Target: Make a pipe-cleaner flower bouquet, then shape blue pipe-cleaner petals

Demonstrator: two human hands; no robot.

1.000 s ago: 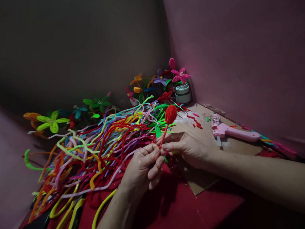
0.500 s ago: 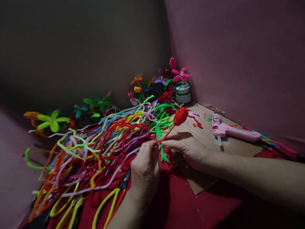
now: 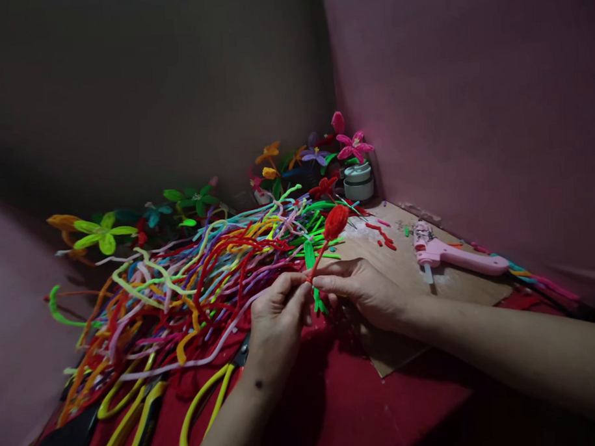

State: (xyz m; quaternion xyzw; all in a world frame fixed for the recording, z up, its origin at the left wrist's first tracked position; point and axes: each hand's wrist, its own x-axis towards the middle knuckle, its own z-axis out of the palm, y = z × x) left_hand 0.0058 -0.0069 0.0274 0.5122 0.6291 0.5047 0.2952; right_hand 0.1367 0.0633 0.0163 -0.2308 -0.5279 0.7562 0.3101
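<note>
Between my two hands is a red pipe-cleaner flower bud [image 3: 336, 222] on a thin red stem, tilted up and to the right. My left hand [image 3: 280, 311] pinches the lower end of the stem with thumb and fingertips. From the other side, my right hand [image 3: 363, 291] grips the same spot with thumb and forefinger. A green pipe-cleaner leaf [image 3: 309, 255] stands up behind the fingers, and its frayed green ends hang below them. The exact join of leaf and stem is hidden by my fingertips.
Many loose pipe cleaners [image 3: 221, 265] lie heaped at left. Yellow-handled scissors [image 3: 201, 408] and pliers [image 3: 152, 410] lie in front. A pink glue gun [image 3: 455, 256] rests on a brown board [image 3: 394, 350] at right. Finished flowers [image 3: 103, 235] line the wall beside a lidded jar [image 3: 358, 183].
The red bud has swung left and become more upright as the stem turned in my fingers. My left hand has shifted slightly left and rotated.
</note>
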